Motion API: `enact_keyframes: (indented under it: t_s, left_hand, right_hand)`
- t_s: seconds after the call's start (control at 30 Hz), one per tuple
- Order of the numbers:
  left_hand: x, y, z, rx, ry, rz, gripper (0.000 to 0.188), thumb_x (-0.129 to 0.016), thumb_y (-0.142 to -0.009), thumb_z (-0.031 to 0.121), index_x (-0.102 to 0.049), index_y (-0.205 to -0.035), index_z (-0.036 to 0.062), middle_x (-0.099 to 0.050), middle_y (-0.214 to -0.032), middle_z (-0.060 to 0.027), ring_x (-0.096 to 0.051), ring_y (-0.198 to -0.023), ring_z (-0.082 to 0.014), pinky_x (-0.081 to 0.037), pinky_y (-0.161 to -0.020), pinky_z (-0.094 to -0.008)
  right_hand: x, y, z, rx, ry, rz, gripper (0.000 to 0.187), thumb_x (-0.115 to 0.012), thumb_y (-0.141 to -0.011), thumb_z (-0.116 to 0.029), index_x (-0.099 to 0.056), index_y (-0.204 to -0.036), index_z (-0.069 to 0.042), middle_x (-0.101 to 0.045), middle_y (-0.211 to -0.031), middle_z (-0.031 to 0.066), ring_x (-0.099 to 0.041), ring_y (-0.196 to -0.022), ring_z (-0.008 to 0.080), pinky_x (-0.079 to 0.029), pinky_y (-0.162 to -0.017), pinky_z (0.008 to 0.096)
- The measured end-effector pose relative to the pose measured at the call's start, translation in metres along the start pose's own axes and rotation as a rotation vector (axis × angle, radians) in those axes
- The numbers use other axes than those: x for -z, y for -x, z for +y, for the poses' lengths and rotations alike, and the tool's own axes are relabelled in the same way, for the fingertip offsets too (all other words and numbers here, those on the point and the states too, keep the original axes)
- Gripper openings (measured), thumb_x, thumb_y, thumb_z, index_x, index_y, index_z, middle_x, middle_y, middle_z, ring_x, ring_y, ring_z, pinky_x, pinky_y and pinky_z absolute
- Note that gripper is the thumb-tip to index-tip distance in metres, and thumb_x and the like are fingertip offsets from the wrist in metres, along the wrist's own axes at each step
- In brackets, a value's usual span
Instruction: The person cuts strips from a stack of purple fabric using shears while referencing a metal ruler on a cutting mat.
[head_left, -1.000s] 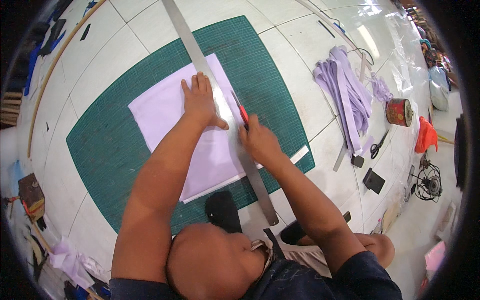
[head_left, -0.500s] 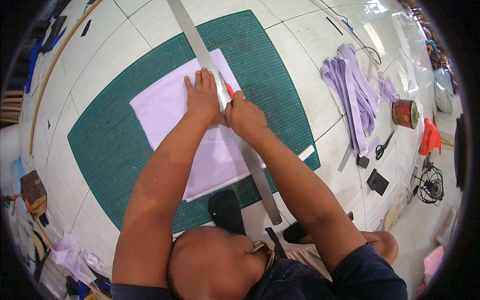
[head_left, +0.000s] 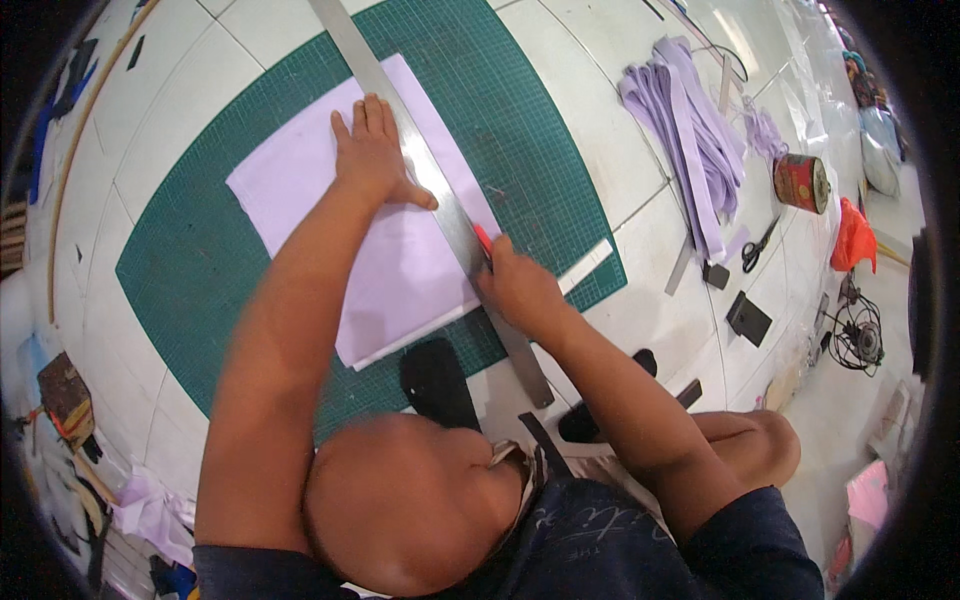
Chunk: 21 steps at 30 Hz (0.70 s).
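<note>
A folded piece of lilac cloth (head_left: 400,265) lies on a green gridded cutting mat (head_left: 545,150). Across it, slanting from the far left to near my foot, runs a long metal ruler (head_left: 428,165). My left hand (head_left: 372,158) rests flat with fingers stretched on the cloth and the ruler's left edge; its thumb reaches onto the ruler. Closed round a red utility knife (head_left: 483,240), my right hand (head_left: 522,290) is at the ruler's right edge, over the near part of the cloth. The blade is hidden. A narrow cloth strip shows right of the ruler.
To the right on the tiled floor lie a bundle of lilac fabric strips (head_left: 690,150), a rusty tin (head_left: 802,183), black-handled scissors (head_left: 755,252), a black block (head_left: 748,318) and a red plastic bag (head_left: 852,236). A white strip (head_left: 585,267) crosses the mat's right edge.
My right hand has drawn the utility knife toward me along the ruler. The left hand keeps its place on the cloth, its thumb now spread onto the ruler. The whole view has shifted slightly.
</note>
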<state>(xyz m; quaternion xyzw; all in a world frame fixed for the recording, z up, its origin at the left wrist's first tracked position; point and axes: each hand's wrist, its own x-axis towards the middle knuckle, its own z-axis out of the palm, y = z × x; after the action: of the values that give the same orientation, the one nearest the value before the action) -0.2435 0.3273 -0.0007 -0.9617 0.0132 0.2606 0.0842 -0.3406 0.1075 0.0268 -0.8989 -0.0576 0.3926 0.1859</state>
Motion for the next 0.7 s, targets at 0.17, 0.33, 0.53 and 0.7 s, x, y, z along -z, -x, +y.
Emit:
enact_keyframes:
  t_s: [0.17,0.33,0.53,0.7]
  left_hand:
    - [-0.002,0.003,-0.005,0.006,0.023,-0.047,0.156,-0.08,-0.045,0.077,-0.011,-0.155,-0.0092,-0.01,-0.164,-0.0268,-0.012,-0.153,-0.0389,-0.011,-0.119,-0.0619]
    - [0.008,-0.004,0.002,-0.002,0.112,-0.001,0.156,-0.084,-0.043,0.073,-0.013,-0.155,-0.0085,-0.012,-0.164,-0.0257,-0.011,-0.153,-0.0373,-0.01,-0.12,-0.0624]
    - [0.001,0.001,-0.004,0.007,0.089,-0.027,0.156,-0.085,-0.043,0.071,-0.011,-0.155,-0.0094,-0.01,-0.164,-0.0265,-0.01,-0.153,-0.0385,-0.009,-0.119,-0.0632]
    - [0.0,0.003,-0.012,0.019,0.072,-0.049,0.158,-0.085,-0.041,0.072,-0.011,-0.154,-0.0103,-0.01,-0.164,-0.0272,-0.01,-0.153,-0.0391,-0.009,-0.119,-0.0632]
  right_hand:
    - [-0.037,0.083,0.053,-0.107,0.061,-0.14,0.036,-0.049,-0.099,-0.033,-0.042,-0.115,-0.001,-0.069,-0.088,0.0275,-0.069,-0.081,0.0452,-0.055,-0.071,0.0553]
    - [-0.051,0.104,0.08,-0.014,0.104,0.012,0.037,-0.05,-0.099,-0.035,-0.041,-0.113,-0.002,-0.069,-0.083,0.0243,-0.069,-0.077,0.0447,-0.055,-0.068,0.0546]
    - [-0.008,0.121,0.071,-0.042,0.033,0.006,0.034,-0.057,-0.096,-0.029,-0.041,-0.109,-0.002,-0.067,-0.081,0.0252,-0.067,-0.076,0.0467,-0.052,-0.067,0.0551]
    - [0.009,0.078,0.044,0.078,-0.128,0.183,0.033,-0.058,-0.096,-0.025,-0.041,-0.111,-0.001,-0.065,-0.08,0.0283,-0.064,-0.076,0.0496,-0.049,-0.066,0.0565]
